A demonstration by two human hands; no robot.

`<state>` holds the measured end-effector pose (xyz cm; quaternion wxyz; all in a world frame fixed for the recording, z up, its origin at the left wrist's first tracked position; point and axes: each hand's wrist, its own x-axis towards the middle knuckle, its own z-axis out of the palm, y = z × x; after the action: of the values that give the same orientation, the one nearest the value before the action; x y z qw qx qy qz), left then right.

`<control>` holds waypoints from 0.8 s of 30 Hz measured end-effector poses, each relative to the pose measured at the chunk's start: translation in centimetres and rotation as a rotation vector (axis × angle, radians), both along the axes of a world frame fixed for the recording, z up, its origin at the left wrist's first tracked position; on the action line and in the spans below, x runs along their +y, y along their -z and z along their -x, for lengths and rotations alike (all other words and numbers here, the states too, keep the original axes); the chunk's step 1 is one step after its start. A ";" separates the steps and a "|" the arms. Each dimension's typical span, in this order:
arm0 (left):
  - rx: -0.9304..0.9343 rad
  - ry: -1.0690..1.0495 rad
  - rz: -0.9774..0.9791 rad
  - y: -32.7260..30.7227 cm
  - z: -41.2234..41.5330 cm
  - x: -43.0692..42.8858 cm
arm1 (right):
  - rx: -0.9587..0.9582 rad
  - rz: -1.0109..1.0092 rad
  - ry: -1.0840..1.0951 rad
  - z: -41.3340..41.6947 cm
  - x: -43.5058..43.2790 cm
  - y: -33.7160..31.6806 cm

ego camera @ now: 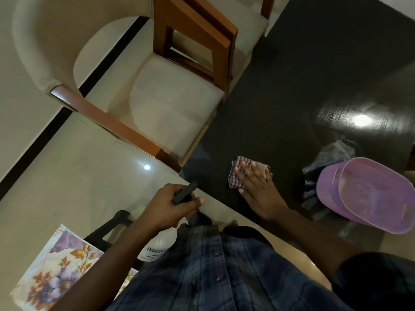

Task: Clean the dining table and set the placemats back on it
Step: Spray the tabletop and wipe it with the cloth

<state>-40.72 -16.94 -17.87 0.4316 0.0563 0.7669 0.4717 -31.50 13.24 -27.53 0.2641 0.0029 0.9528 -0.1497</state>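
Purple-checked cloth [236, 167] lies under the right hand [256, 184], whose straight fingers press it flat on the dark dining table [292, 86] near its corner. The left hand [168, 206] curls round the black trigger head of a white spray bottle [157, 245], held just off the table's edge. Floral placemats [56, 265] lie off the table at lower left, and a lilac plastic basket [370, 198] sits on it.

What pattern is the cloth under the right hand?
Purple-and-white checks on the cloth, pressed by the right hand; head view.

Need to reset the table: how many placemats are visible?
1: a floral placemat at lower left, off the table; more may lie stacked beneath it.
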 end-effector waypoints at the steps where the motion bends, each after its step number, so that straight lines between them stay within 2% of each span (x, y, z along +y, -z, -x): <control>1: -0.001 0.007 -0.009 -0.1 0.0 -0.1 | 0.015 0.008 0.044 1.2 -0.7 0.3; 4: -0.004 0.008 -0.021 -0.3 0.0 -0.7 | 0.030 0.008 0.064 5.9 -3.6 1.1; 10: 0.035 0.004 -0.006 -0.6 0.3 -1.8 | 0.087 0.001 -0.116 11.3 -9.7 2.3; 17: 0.062 0.018 0.011 0.0 0.4 -2.1 | 0.125 0.022 -0.452 6.0 -11.9 2.5; 21: 0.082 0.036 -0.011 -0.6 0.3 -0.7 | 0.194 0.201 -0.464 1.6 -9.0 2.3; 24: 0.096 0.071 -0.046 -1.2 0.2 1.1 | 0.130 0.272 -0.363 -1.4 -6.6 0.6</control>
<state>-40.96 -15.89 -16.66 0.4092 0.1162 0.7732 0.4704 -30.13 6.60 -28.13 0.2227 -0.2138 0.9238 -0.2266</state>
